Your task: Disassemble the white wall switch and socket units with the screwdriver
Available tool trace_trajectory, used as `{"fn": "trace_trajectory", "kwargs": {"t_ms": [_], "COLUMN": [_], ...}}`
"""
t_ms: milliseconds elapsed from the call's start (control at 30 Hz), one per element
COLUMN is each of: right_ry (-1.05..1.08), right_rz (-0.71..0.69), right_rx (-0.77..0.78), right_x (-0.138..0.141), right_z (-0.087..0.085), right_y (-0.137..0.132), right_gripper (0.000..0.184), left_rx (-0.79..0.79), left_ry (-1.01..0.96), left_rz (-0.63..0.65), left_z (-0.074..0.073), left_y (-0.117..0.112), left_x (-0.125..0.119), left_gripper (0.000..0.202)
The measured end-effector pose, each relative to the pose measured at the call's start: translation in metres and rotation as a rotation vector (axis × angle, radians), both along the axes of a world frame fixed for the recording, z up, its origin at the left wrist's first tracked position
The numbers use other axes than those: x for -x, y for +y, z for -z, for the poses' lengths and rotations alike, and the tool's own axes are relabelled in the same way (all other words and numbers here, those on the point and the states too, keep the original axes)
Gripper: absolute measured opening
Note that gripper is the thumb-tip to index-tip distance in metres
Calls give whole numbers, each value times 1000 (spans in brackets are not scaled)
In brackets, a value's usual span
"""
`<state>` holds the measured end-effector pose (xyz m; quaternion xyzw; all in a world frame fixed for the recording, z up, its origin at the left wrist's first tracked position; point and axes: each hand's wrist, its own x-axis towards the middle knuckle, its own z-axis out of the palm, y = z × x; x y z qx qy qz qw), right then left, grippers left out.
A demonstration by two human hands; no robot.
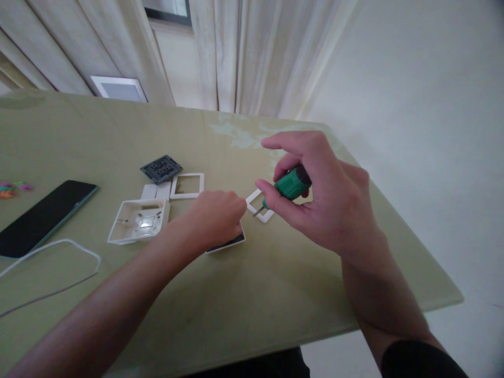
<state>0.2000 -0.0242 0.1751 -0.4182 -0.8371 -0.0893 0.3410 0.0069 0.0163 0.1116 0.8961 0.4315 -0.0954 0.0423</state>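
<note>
Pale curtains [260,58] hang along the far side of the room, with a plain wall [425,131] to the right, and a table [275,304] with a light green covering stretches out before them. On the right, the right hand [326,189] is raised over the table, its thumb and curled fingers gripping the green handle of a screwdriver [290,184], while the index finger reaches out free to the left. The screwdriver's shaft slants down to the left over a small white frame [265,218]; whether the tip touches it, I cannot tell. Near the middle, the left hand [220,218] has its fingers curled closed over a dark, white-edged piece [230,242] on the table, covering most of it; I cannot tell what the fingertips grip. To its left sits an open white box [137,241], and just beyond that are flat white pieces [155,191], a second white frame [184,197] and a tilted dark grey plate [161,169]. Farther left lie a black phone [43,220], a looped white cable [84,244] nearer than it, and some small colourful bits [16,188] at the left edge
</note>
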Motion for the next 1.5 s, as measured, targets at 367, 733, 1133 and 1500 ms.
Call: {"fn": "trace_trajectory", "kwargs": {"t_ms": [367, 733, 1133, 1500], "right_ry": [25, 24, 11, 32], "right_rz": [-21, -24, -25, -34], "right_rx": [9, 14, 3, 18], "right_x": [-1, 0, 0, -2], "right_z": [2, 2, 3, 2], "right_y": [1, 2, 2, 4], "right_gripper": [35, 36, 38, 37], "left_rx": [13, 47, 94, 96], "left_ry": [81, 67, 28, 37], "left_rz": [-38, -14, -74, -53], "left_z": [-6, -7, -7, -4], "left_y": [-15, -12, -12, -6], "left_x": [-11, -4, -6, 0], "left_gripper": [19, 23, 14, 22]}}
